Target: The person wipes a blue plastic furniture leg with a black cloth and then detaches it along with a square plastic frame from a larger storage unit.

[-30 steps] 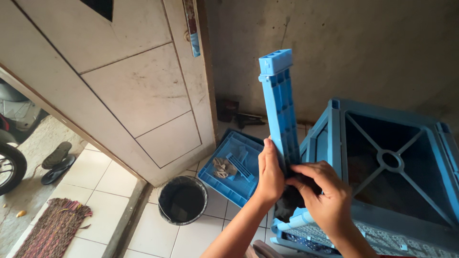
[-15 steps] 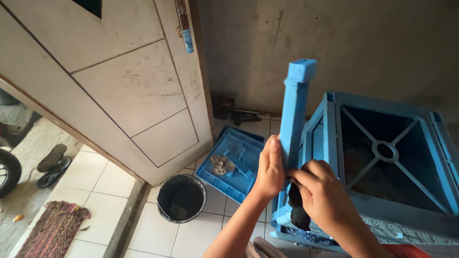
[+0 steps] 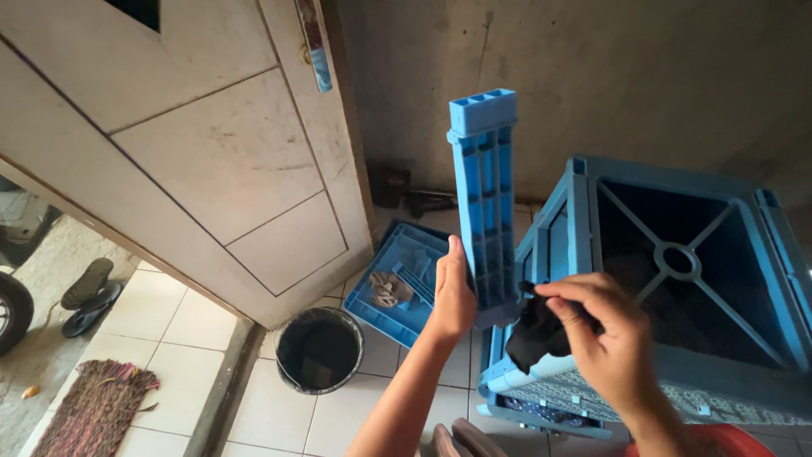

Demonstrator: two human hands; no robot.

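Left hand [image 3: 454, 298] gripping the upright blue plastic leg [image 3: 485, 199] near its base, right hand [image 3: 602, 338] pinching a black rag [image 3: 533, 332] against it, beside the overturned blue plastic frame [image 3: 677, 338], black bucket [image 3: 320, 349] sitting on the tiled floor [image 3: 169, 338]

The left hand [image 3: 454, 296] holds a ribbed plastic post [image 3: 485, 199] upright, just left of the large open plastic frame [image 3: 677, 254] that fills the right side. The right hand [image 3: 605, 338] holds a cloth [image 3: 533, 334] against the frame's near left corner, right beside the post's foot. On the floor left of the post lies a flat tray [image 3: 406, 279] with a small rag [image 3: 389, 289] in it. Nearer and further left stands a bucket [image 3: 320, 349]. A door [image 3: 194, 144] leans at far left, and a mat [image 3: 93, 410] lies at the near left.
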